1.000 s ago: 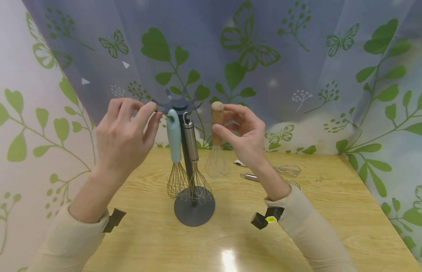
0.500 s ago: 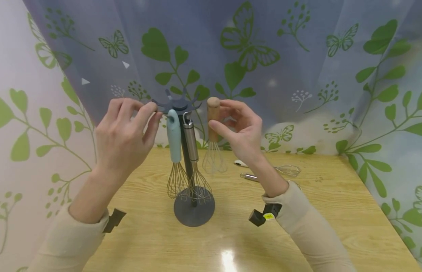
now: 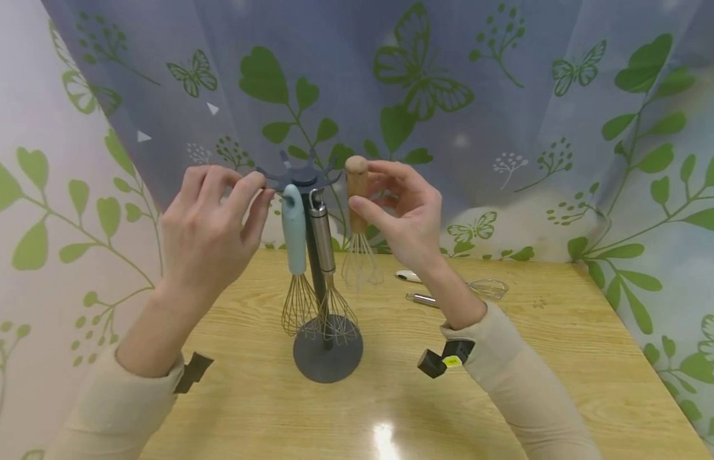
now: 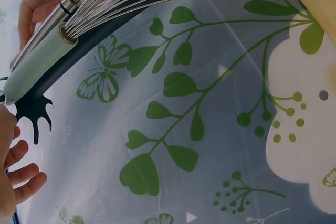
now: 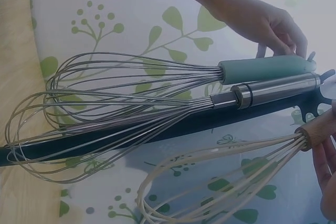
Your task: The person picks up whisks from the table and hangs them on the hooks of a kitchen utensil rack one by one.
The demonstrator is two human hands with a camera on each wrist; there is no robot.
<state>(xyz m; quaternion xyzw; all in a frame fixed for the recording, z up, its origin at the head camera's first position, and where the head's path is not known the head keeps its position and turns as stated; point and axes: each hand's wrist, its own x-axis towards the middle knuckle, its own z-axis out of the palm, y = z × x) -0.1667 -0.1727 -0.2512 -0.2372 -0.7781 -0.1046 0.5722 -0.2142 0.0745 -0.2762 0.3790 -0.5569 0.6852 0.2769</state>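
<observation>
A dark grey hanging stand (image 3: 328, 364) stands on the table, topped by a ring of curved hooks. From it hang a whisk with a pale turquoise handle (image 3: 295, 236) and a steel-handled whisk (image 3: 323, 236). At the stand's left edge, my left hand (image 3: 209, 223) pinches a hook tip beside the turquoise handle. My right hand (image 3: 405, 214) grips a wooden-handled whisk (image 3: 357, 191) between thumb and fingers, upright and just right of the hooks. Its pale wires (image 5: 210, 177) hang apart from the steel whisk in the right wrist view.
Behind my right forearm, a white-handled whisk (image 3: 408, 276) and another steel-handled whisk (image 3: 421, 298) lie on the wooden table (image 3: 247, 402). A curtain (image 3: 357, 76) printed with leaves and butterflies hangs along the table's back edge.
My right hand has brought the wooden-handled whisk a little left and up, closer to the stand's hooks. My left hand, the stand and its hanging whisks have stayed almost still.
</observation>
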